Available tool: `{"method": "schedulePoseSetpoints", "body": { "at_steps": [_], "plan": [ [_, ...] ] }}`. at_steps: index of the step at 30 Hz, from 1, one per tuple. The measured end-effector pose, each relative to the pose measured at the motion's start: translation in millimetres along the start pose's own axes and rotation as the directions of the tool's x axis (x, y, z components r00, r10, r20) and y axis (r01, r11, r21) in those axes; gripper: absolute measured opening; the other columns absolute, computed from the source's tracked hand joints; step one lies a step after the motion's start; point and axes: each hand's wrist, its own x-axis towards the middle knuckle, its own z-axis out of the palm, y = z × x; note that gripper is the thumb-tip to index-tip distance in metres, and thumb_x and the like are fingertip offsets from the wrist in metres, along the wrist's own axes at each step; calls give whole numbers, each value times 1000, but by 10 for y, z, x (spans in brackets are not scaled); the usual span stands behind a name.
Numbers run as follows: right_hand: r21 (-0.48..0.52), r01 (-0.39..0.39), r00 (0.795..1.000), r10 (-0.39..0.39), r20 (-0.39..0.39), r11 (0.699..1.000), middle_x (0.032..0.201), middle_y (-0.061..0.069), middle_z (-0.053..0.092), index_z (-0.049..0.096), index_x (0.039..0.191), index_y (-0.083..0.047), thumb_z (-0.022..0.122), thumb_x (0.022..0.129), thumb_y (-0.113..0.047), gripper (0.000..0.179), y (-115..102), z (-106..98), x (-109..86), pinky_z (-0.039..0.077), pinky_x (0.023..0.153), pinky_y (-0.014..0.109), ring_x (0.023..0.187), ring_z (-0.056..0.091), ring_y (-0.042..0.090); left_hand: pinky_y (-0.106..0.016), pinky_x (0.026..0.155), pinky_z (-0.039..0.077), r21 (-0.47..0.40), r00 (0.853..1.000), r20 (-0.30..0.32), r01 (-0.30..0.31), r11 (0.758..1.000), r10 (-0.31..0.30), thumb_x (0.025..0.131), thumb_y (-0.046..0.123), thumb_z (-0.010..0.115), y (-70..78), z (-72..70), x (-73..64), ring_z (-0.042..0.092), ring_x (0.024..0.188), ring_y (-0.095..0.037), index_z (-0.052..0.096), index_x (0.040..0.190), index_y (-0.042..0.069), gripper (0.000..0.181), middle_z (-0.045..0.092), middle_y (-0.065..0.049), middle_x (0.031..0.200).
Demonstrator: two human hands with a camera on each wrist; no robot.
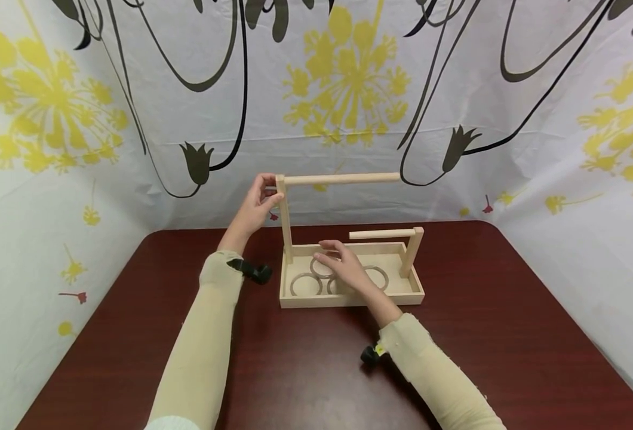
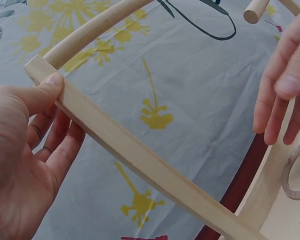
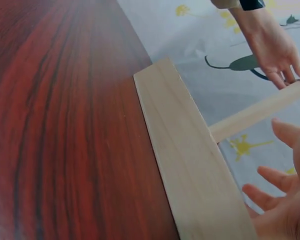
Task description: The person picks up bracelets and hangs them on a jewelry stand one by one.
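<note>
A wooden tray (image 1: 316,302) stands on the table, with a tall post (image 1: 286,227) at its left end and a long rod (image 1: 343,178) running right from the post's top. My left hand (image 1: 254,206) pinches the upper end of that post; in the left wrist view the thumb lies on its near face and the fingers pass behind. Over the tray is my right hand (image 1: 350,272), its fingers loosely extended and nothing visible in them. Several rings (image 1: 306,274) lie in the tray beneath and around it, some partly hidden by this hand.
At the tray's right end rises a shorter post (image 1: 411,254), its short rod (image 1: 381,234) pointing left. The dark red table (image 1: 306,364) reaches back to a patterned cloth (image 1: 230,119) hanging behind and at both sides.
</note>
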Motion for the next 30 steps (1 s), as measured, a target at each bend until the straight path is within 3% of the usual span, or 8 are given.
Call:
{"method": "schedulePoseSetpoints", "body": {
  "at_steps": [6,11,14,18,21,24,27,30],
  "plan": [
    [13,-100,989,101,-109,995,148,21,45,49,142,-5,63,98,-34,54,35,24,17,40,111,52,139,43,38,-43,90,48,15,1000,3,17,1000,-17,102,3,51,20,-6,-10,53,119,-39,38,136,-5,37,51,-27,134],
    [-3,-119,977,116,-180,993,152,25,36,49,141,0,64,97,-31,56,70,17,62,36,113,53,136,42,41,-31,88,46,6,1000,0,11,1000,-11,102,3,52,31,-17,3,52,119,-39,38,135,-6,37,50,-28,135],
    [23,-142,969,144,-203,990,152,25,33,48,141,0,65,96,-29,56,72,16,65,35,115,53,137,40,42,-29,80,48,10,1000,-2,21,1000,-21,102,4,52,27,-22,3,53,118,-38,38,135,-5,37,51,-27,134],
    [58,-196,955,204,-215,979,148,25,36,46,138,1,66,96,-28,55,85,15,44,35,115,52,138,40,42,-40,85,51,0,999,3,36,999,-36,102,4,52,-3,-18,4,54,117,-39,38,135,-5,37,51,-27,133],
    [81,-217,948,230,-218,973,144,26,39,44,135,2,67,95,-27,54,112,12,39,36,114,51,136,41,42,-54,99,45,-23,999,7,34,999,-34,102,1,51,-12,-9,8,52,118,-43,37,135,-7,37,49,-29,133],
    [94,-236,945,251,-211,967,144,27,42,44,136,0,67,94,-27,55,130,3,43,37,114,51,137,42,42,-61,102,42,-38,999,9,32,999,-32,102,1,50,-1,-6,10,51,118,-45,37,136,-7,37,48,-30,133],
    [79,-247,949,257,-180,966,145,28,45,44,138,0,68,94,-27,57,129,-1,52,38,113,51,136,44,42,-48,91,51,-28,999,7,34,999,-34,102,2,51,17,-14,9,53,117,-43,37,136,-7,37,49,-29,133],
    [50,-242,960,246,-132,969,145,28,45,42,139,1,67,94,-24,57,129,3,60,39,113,51,136,45,42,-30,71,51,-9,999,5,35,999,-35,103,4,51,26,-22,6,54,116,-40,38,136,-5,37,50,-27,133]
  ]
}}
